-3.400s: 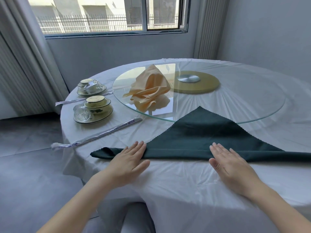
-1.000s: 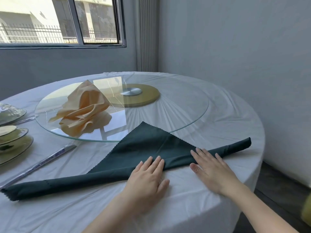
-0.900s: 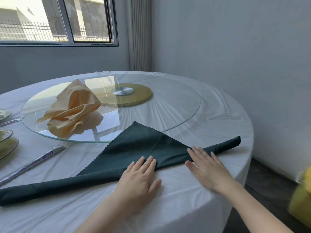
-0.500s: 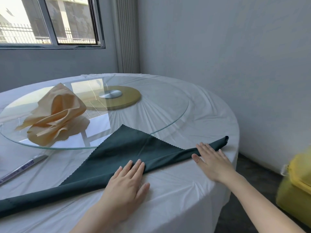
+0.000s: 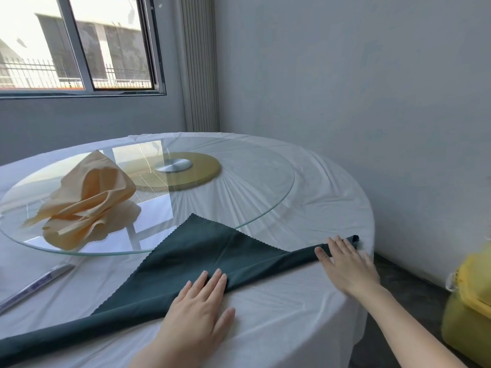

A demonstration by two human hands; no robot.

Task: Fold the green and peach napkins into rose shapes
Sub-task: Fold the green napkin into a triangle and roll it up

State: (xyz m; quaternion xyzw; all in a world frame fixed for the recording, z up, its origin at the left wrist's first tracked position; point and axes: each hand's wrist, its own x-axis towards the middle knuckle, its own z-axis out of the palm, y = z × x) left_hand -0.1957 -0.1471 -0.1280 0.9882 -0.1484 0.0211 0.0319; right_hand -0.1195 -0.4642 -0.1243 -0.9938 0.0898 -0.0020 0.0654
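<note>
The dark green napkin lies on the white tablecloth as a triangle, its near edge rolled into a long band and its tip reaching the glass turntable. My left hand lies flat with straight fingers pressing the rolled band near its middle. My right hand lies flat on the band close to its right end at the table edge. The peach napkin stands folded and ruffled on the left of the glass turntable.
The round table ends just right of my right hand. A wrapped chopstick packet lies at the left. A yellow object stands on the floor at the right. Grey walls and a window stand behind.
My view has swung right along the table. My right hand has slid along the rolled band toward the napkin's right end; my left hand has followed to the band's middle.
</note>
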